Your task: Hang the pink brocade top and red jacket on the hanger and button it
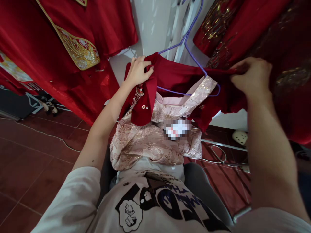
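A purple wire hanger (194, 57) holds a pink and gold brocade dress (148, 145), whose one strap sits on the hanger's right end. Over the hanger's left end and behind it lies a short dark red jacket (175, 69) with a beaded tassel (138, 94) on its front. My left hand (139, 70) grips the jacket at its left shoulder, fingers curled over the cloth. On the other side my right hand (255, 76) pinches the jacket's edge and holds it stretched out. The lower dress is bunched near my lap, and a blurred white tag (177, 129) lies on it.
Red garments with gold embroidery hang at the left (80, 55) and at the right (218, 22). Below are a red tiled floor (31, 168), a white cable (220, 153), a cream clog (240, 137) and a pair of heeled shoes (50, 106).
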### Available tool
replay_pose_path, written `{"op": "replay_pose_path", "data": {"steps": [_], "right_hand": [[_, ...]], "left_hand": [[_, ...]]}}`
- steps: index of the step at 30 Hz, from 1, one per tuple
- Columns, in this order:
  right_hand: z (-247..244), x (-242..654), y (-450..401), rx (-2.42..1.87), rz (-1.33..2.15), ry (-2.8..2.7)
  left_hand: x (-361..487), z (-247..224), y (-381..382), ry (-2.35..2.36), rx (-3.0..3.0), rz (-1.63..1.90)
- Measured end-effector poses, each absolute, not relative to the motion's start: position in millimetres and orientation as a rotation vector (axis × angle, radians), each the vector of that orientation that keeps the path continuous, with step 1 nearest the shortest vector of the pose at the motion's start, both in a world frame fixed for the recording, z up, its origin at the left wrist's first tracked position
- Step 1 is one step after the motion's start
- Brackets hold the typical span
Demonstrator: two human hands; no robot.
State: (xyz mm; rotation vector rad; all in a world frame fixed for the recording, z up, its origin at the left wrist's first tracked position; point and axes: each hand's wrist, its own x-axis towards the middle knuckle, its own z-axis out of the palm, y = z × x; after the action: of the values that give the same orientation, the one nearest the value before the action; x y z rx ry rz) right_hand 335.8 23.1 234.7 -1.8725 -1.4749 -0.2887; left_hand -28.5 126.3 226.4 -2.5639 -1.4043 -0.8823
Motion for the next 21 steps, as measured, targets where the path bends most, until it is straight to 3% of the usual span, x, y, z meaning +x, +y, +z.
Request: {"op": "replay_pose_path", "data": {"steps": [5, 15, 21], "right_hand": [[247.0, 341.1, -2.4, -1.929, -0.343, -1.638], [236.6, 338.9, -2.4, -1.729, 0.531, -1.427], [228.3, 356.3, -9.2, -1.779, 0.219, -1.473]], "left_hand": [[-22.1, 220.2, 119.2, -1.435, -2.501, -0.904], [-17.7, 212.9, 109.6, -1.502, -2.572, -0.714], [-21.7, 218.4, 113.6, -1.453, -2.626, -0.842]]}}
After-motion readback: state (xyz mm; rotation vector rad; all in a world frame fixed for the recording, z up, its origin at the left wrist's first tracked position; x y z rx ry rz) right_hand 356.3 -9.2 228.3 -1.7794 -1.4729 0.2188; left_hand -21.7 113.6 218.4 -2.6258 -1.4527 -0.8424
